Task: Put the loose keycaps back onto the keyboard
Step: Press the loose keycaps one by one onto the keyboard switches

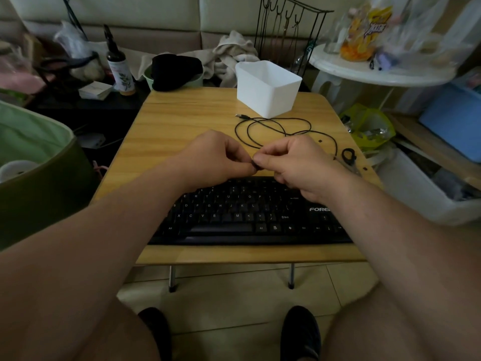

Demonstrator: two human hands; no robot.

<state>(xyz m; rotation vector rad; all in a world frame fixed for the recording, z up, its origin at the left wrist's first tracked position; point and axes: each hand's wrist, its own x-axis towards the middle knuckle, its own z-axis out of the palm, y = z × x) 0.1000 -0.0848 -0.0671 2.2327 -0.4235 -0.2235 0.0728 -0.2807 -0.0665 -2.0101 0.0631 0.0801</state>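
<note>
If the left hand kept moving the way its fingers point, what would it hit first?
Most likely the right hand: the left hand points rightward at it, both pinching a small black keycap between them, above the black keyboard.

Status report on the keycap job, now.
Both hands pinch one keycap above keyboard. Not seated. Cable behind, clear.
</note>
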